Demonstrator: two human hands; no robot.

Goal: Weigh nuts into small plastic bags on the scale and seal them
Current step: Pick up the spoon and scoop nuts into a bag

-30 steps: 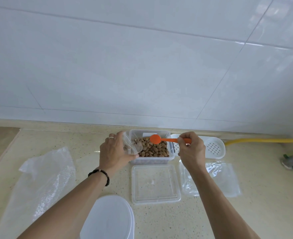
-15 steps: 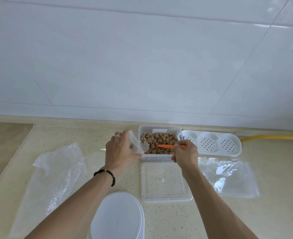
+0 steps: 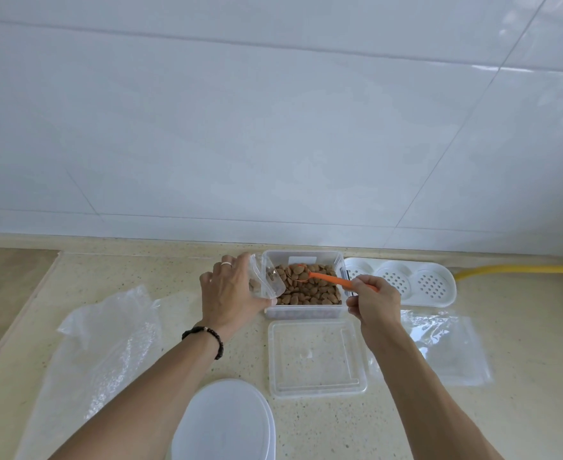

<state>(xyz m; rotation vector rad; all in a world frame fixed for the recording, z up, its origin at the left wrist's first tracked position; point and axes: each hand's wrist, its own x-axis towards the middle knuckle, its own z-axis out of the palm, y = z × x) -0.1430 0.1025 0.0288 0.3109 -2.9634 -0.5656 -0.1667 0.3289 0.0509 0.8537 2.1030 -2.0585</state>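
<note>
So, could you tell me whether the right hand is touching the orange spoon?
Touching: the head view shows the right hand pinching the spoon by its handle.

Small clear plastic bag (image 3: 266,282) is sitting gripped in the left hand (image 3: 230,293), mouth held open and facing right toward the tub, a few brown nuts showing inside. Clear rectangular tub (image 3: 303,310) is standing upright just right of that grip, touching the thumb side, filled with brown nuts (image 3: 310,290). Orange spoon (image 3: 326,279) is being pinched at its handle end by the right hand (image 3: 373,302), handle slanting up-left from the pinch, bowl hovering over the tub's nuts and carrying a heap of them, just right of the bag's mouth. Whether the bowl is touching the bag is unclear.
</note>
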